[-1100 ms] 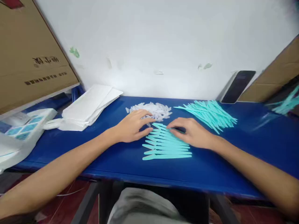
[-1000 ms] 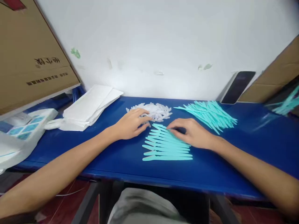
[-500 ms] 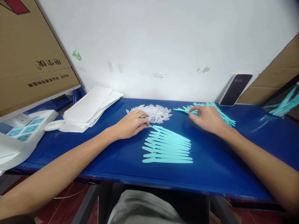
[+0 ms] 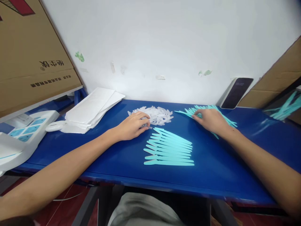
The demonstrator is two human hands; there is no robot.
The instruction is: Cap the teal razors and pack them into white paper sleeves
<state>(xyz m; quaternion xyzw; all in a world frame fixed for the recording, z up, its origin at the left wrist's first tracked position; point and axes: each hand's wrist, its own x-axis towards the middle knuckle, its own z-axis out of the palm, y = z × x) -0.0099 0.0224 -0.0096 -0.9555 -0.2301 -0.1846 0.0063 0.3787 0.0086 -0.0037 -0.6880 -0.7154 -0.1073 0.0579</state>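
Observation:
My left hand (image 4: 135, 125) is curled at the near left edge of a pile of small translucent plastic caps (image 4: 161, 115). Its thumb and fingertips close on one cap, mostly hidden by the fingers. At the back right, my right hand (image 4: 210, 119) reaches over a heap of turquoise eyebrow razors (image 4: 225, 117). Thumb and index finger pinch at the heap's left part, on a razor; the hand covers much of the heap. Between the hands, a row of turquoise eyebrow razors (image 4: 170, 150) lies fanned on the blue table (image 4: 113, 166), wider ends to the left.
White paper sheets or bags (image 4: 91, 105) and a white device with blue panels (image 4: 30, 128) lie left, beneath a large cardboard box (image 4: 30, 47). A phone (image 4: 237, 93) leans on the wall at right, near a clear container holding turquoise sticks (image 4: 287, 106).
My right hand has left the top of the razor row and moved right and back to the loose heap. My left hand has stayed beside the caps, its fingers drawing closer together.

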